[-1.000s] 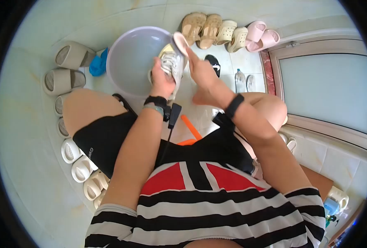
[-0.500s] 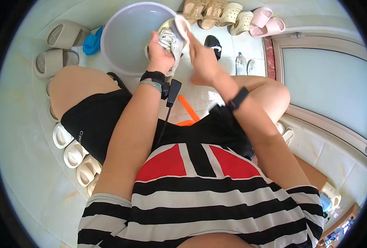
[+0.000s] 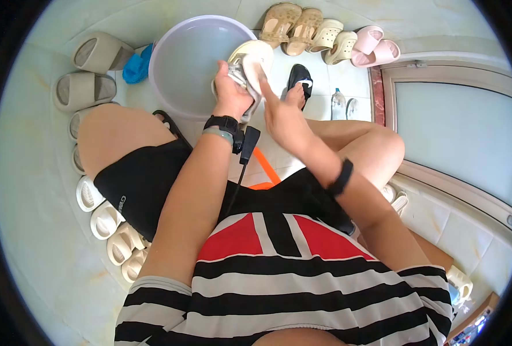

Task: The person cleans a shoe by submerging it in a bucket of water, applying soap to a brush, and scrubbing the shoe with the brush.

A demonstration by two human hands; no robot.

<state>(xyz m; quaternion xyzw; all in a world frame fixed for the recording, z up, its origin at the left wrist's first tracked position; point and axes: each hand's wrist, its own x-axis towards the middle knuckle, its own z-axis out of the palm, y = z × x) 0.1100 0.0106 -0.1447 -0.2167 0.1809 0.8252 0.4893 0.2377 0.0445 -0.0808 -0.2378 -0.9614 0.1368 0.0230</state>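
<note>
My left hand (image 3: pixel 233 97) grips a white lace-up shoe (image 3: pixel 249 51) over the right rim of a pale lavender basin (image 3: pixel 159 86) of water. Laces show beside the thumb, and much of the shoe is covered by my hand. My right hand (image 3: pixel 288 124) is closed on what looks like a pale oval scrub brush (image 3: pixel 255 70), one finger stretched along its back. The brush lies against the shoe's upper, and its bristles are hidden. Slight blur softens the right hand's fingers.
Slippers (image 3: pixel 86 92) line the wall at left, near a crumpled blue plastic thing (image 3: pixel 136 66). Brown sandals (image 3: pixel 282 24), cream clogs (image 3: pixel 327 34) and pink slides (image 3: pixel 377 52) stand at the back. A frosted door (image 3: pixel 458 127) is at right, a clear bottle (image 3: pixel 338 104) before it.
The brush has shifted down along the shoe, from its upper end toward the laces. My right hand has moved down a little with it. The whole view has dropped slightly.
</note>
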